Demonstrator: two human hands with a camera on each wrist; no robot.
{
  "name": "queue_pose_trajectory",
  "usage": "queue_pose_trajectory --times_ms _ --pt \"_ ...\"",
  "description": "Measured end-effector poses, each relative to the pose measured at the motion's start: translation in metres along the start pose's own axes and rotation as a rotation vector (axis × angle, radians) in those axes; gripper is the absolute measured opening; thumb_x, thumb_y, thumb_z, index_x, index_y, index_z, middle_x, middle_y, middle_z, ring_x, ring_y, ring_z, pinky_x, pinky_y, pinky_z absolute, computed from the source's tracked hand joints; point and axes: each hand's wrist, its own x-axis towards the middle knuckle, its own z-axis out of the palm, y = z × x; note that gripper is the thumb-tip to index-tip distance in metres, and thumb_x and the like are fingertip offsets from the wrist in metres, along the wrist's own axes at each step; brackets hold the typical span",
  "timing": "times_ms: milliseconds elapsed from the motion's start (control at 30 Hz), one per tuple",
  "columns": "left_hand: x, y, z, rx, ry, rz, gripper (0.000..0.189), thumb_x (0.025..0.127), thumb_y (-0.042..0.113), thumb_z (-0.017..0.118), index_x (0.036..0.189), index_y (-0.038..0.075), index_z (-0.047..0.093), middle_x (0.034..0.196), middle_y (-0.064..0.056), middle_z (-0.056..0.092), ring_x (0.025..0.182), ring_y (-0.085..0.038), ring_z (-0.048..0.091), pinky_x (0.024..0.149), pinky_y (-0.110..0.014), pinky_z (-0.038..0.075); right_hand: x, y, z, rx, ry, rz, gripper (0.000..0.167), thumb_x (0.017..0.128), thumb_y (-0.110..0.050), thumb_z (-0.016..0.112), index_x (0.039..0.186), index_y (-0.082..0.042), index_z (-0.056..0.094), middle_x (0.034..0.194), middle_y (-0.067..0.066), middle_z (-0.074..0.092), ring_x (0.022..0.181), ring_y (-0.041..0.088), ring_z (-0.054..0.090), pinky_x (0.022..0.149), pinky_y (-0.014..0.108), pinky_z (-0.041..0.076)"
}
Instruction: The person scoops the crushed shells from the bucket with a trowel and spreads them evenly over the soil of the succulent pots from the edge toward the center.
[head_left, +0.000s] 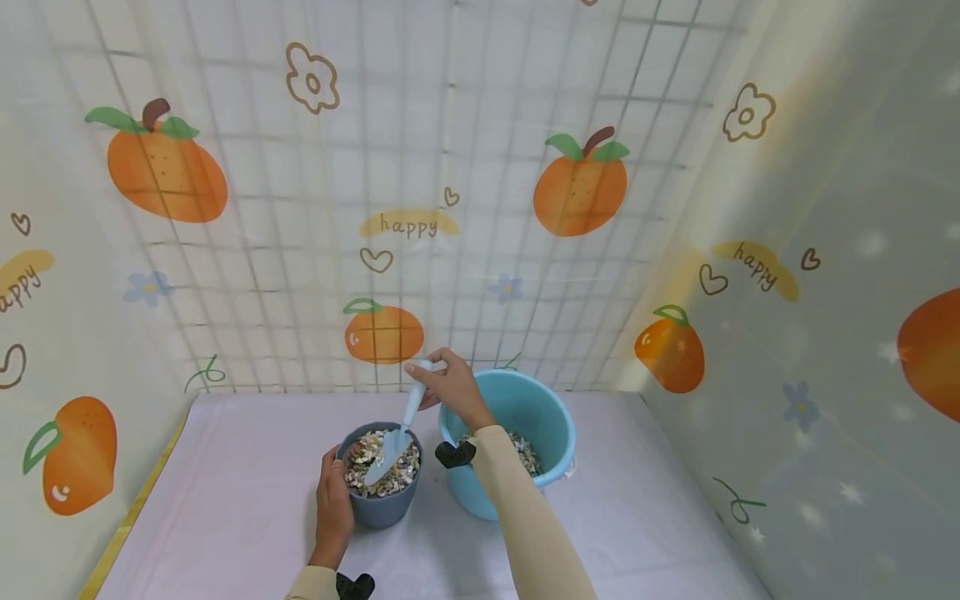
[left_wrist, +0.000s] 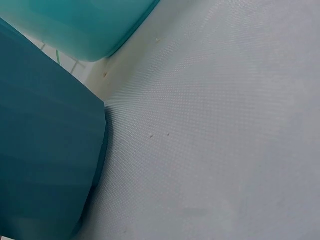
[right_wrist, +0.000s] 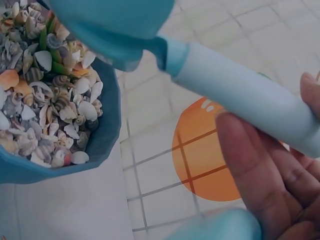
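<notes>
My right hand [head_left: 456,390] pinches the light-blue handle of a small garden trowel [head_left: 412,408], thumb on one side and fingers on the other. The trowel's blade slants down over a dark blue-grey flower pot [head_left: 384,512] filled with small mixed seashells [head_left: 362,468]. From the right wrist view, the blade [right_wrist: 115,20] hangs over the pot's rim, and its underside hides what it carries. My left hand [head_left: 333,504] holds the pot's left side, thumb near the rim. In the left wrist view the pot [left_wrist: 45,145] shows, but not the hand.
A larger turquoise bucket [head_left: 553,421] with shells low inside stands right of the pot, partly behind my right forearm. Both stand on a pale cloth-covered table [head_left: 247,467]. A wire grid behind a fruit-print curtain [head_left: 480,283] closes off the back; printed curtains hang at both sides.
</notes>
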Motion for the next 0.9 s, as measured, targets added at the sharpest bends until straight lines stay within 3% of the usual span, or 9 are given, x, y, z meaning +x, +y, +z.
queue_pose_trajectory --times_ms 267,500,900 --pt "0.0005 0.0006 -0.0012 -0.014 -0.003 0.0 0.053 0.115 0.034 0.023 0.15 0.002 0.045 0.154 -0.023 0.047 0.148 -0.039 0.034 0.118 -0.06 0.024 0.0016 0.0023 0.0008 -0.016 -0.006 -0.013 0.062 0.091 -0.047 0.082 0.122 0.0 0.057 0.082 0.018 0.075 0.065 0.034 0.074 0.065 0.049 0.062" --pt "0.0004 -0.0003 -0.0006 -0.001 -0.01 -0.009 0.054 0.114 0.035 0.022 0.15 0.002 0.045 0.153 -0.023 0.047 0.148 -0.039 0.035 0.118 -0.059 0.024 -0.0011 0.0018 0.0008 -0.047 -0.002 -0.018 0.053 0.09 -0.049 0.082 0.114 -0.007 0.058 0.079 0.017 0.074 0.063 0.037 0.073 0.064 0.049 0.062" --pt "0.0004 0.0003 0.0011 0.002 0.0 -0.007 0.053 0.115 0.034 0.022 0.15 0.002 0.046 0.153 -0.023 0.048 0.148 -0.039 0.035 0.118 -0.059 0.024 -0.0007 0.0008 -0.0008 -0.009 -0.008 -0.026 0.048 0.094 -0.042 0.08 0.116 -0.005 0.059 0.08 0.017 0.074 0.071 0.045 0.073 0.072 0.058 0.06"
